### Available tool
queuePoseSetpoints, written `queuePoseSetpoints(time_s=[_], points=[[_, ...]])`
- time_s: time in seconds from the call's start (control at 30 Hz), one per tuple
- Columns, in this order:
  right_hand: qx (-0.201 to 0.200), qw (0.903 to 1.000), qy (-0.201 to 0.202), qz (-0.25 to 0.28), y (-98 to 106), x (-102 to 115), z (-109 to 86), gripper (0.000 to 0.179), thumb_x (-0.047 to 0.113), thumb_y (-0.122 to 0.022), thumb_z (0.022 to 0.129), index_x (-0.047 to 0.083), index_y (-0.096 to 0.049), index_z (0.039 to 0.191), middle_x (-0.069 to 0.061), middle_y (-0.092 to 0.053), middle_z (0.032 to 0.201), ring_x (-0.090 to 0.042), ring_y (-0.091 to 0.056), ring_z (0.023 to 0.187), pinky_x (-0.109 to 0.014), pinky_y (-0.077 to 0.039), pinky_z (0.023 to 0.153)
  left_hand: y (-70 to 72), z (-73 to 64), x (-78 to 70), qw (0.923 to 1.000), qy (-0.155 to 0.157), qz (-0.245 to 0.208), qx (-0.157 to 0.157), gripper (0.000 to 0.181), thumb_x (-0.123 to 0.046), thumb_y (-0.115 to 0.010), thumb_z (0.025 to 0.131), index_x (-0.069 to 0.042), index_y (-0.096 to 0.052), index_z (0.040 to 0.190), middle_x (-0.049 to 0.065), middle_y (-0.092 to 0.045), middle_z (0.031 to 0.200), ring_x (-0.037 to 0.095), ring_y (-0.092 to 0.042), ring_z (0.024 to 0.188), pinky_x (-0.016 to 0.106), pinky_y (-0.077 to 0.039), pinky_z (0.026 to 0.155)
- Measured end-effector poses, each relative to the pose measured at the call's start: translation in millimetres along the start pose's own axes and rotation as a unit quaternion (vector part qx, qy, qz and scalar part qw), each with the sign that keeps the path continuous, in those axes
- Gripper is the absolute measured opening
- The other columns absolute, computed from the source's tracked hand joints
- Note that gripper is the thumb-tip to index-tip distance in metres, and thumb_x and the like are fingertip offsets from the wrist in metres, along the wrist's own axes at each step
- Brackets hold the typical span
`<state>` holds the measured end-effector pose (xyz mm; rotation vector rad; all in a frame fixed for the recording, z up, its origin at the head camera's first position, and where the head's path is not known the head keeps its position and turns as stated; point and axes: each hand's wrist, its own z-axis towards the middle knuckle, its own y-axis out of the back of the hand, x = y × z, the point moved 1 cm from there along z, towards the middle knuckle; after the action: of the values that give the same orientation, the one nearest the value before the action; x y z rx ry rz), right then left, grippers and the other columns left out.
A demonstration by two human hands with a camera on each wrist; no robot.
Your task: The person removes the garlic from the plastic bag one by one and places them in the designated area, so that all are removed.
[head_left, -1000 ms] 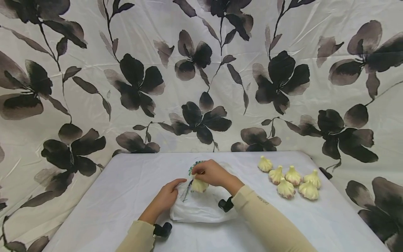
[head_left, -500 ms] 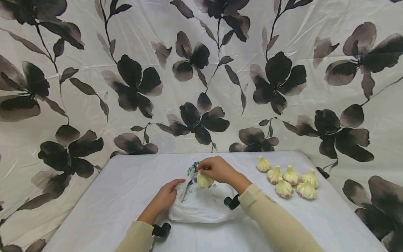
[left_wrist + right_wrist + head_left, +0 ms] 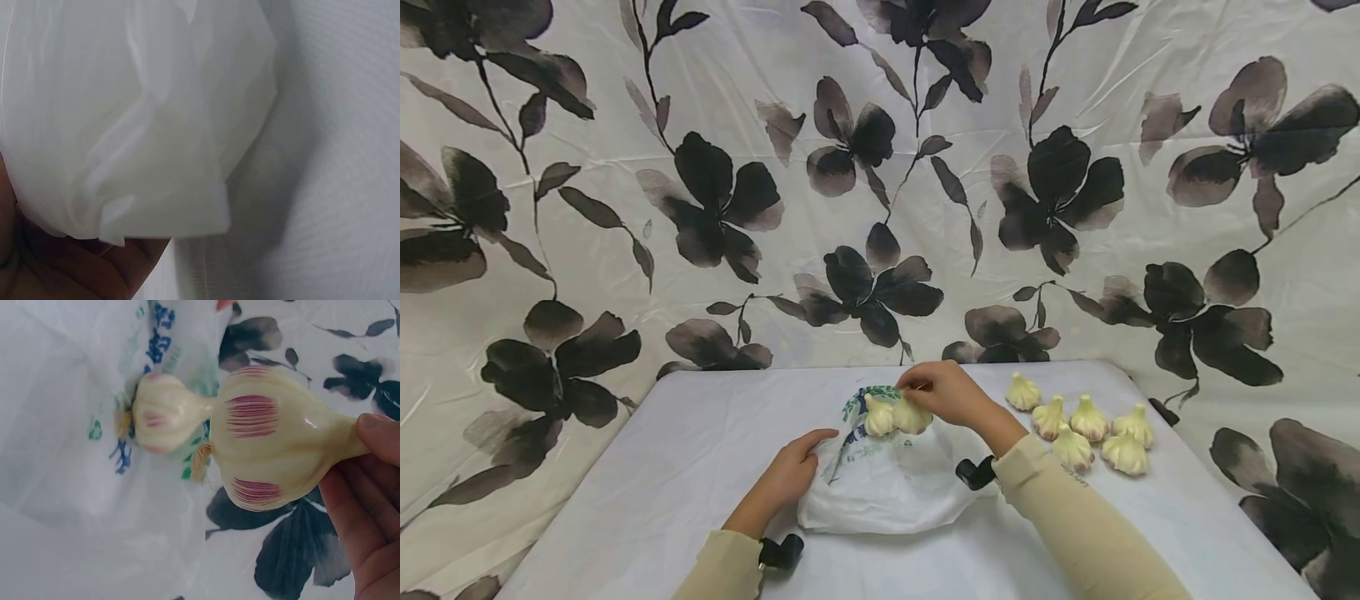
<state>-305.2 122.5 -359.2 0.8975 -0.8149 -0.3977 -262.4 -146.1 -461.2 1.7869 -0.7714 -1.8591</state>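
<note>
My right hand (image 3: 951,392) pinches a garlic bulb (image 3: 275,440) by its stem, over the white plastic bag (image 3: 895,496). Cream with purple streaks, the bulb has a small root tuft. Just left of it in the head view, a second garlic bulb (image 3: 878,415) lies at the printed part of the bag, apart from my fingers. At the bag's left side my left hand (image 3: 793,471) grips its edge. In the left wrist view, bag film (image 3: 156,137) covers most of that hand's fingers.
Several more garlic bulbs (image 3: 1086,419) stand grouped on the right of the white-covered table (image 3: 700,442). Behind the table hangs a floral cloth (image 3: 880,167). Each wrist carries a black camera (image 3: 782,552).
My right hand has moved right and slightly up with the garlic bulb. A second bulb at the bag has come into view beside it. My left hand has stayed at the bag's edge.
</note>
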Motion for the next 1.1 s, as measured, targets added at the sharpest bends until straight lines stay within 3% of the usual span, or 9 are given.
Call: queuePoseSetpoints(time_s=[0.27,0.77,1.1], points=[[-0.037,0.9988,-0.029,0.010,15.3,-15.5,-10.1,0.014,0.015,-0.068,0.090,0.015,-0.074,0.102,-0.001,-0.074,0.100,-0.015,-0.070,0.091,-0.029,-0.058,0.080,-0.4,-0.6,-0.8,1.0000,0.002,-0.001,0.002,0.048,-0.001,-0.036,0.096,-0.020,-0.056,0.135,0.014,-0.047,0.148,0.038,-0.038,0.140,0.058,-0.032,0.113],[-0.083,0.9952,-0.050,0.015,35.4,-44.0,-27.1,0.015,0.012,-0.069,0.088,0.011,-0.074,0.102,-0.006,-0.074,0.100,-0.021,-0.071,0.091,-0.035,-0.058,0.081,-4.8,-0.6,1.5,0.9999,0.009,-0.002,0.005,0.048,-0.002,-0.036,0.096,-0.021,-0.056,0.136,0.012,-0.047,0.148,0.037,-0.038,0.140,0.058,-0.032,0.113],[-0.106,0.9900,-0.093,0.011,47.4,-68.5,-39.1,0.016,0.014,-0.068,0.089,0.012,-0.074,0.104,-0.008,-0.074,0.104,-0.025,-0.071,0.093,-0.039,-0.058,0.080,-3.9,2.5,1.8,0.9999,0.009,0.003,0.009,0.049,-0.002,-0.036,0.096,-0.022,-0.054,0.137,0.011,-0.045,0.149,0.037,-0.037,0.141,0.057,-0.031,0.114]])
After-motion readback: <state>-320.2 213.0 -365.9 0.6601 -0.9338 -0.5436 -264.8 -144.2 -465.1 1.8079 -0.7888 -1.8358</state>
